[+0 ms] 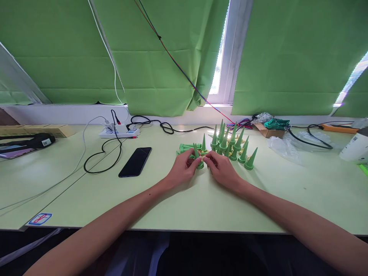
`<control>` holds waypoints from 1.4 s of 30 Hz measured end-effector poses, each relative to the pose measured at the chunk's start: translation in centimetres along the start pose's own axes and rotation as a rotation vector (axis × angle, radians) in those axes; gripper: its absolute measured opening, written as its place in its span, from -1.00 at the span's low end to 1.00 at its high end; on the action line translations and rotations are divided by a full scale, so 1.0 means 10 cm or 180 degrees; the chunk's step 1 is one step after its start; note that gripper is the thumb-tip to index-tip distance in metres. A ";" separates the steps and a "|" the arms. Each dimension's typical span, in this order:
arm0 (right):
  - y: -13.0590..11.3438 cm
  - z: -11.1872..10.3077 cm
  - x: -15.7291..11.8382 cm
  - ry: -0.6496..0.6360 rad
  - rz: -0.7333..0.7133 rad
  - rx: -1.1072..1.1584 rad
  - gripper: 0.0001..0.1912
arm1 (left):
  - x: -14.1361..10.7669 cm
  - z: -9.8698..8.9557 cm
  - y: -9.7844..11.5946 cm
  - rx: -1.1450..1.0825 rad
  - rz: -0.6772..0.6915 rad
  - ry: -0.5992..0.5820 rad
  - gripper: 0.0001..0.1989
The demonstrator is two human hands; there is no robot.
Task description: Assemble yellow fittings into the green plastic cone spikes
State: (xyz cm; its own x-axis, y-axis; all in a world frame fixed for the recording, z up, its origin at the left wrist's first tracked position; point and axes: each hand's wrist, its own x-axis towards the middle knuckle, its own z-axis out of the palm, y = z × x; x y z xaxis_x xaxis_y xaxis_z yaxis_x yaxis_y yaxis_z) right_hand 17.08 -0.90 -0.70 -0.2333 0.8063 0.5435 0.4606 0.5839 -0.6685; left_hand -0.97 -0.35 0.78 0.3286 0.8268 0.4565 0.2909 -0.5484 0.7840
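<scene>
Near the middle of the pale table, my left hand (182, 167) grips a green cone (196, 150) that points upward, its round base low between the fingers. My right hand (222, 168) is closed in a pinch beside the cone's base; what its fingertips hold is too small to make out. Just behind and to the right stands a group of upright green cones (222, 142), with small yellow bits among them. One cone (251, 159) stands at the group's right front. Several green pieces (186, 147) lie flat behind my left hand.
A black phone (135, 162) lies to the left, with a power strip (119, 132) and cables behind it. Toward the back right are a small cardboard box (269, 131), clear plastic bags (284, 147) and a white bottle (355, 147). The table's front edge (207, 231) runs below my forearms.
</scene>
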 end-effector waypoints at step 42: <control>-0.01 0.03 -0.01 0.0341 0.0663 0.1179 -0.50 | 0.00 -0.06 -0.01 -0.0041 -0.0192 -0.0136 -0.42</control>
State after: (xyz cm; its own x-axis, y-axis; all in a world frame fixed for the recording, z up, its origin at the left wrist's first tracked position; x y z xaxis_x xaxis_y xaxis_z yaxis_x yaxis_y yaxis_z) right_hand 16.80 -1.01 -0.90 -0.0688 0.9075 0.4145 0.1458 0.4202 -0.8957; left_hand -1.53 -0.26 0.97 0.3489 0.8521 0.3901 0.2997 -0.4959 0.8150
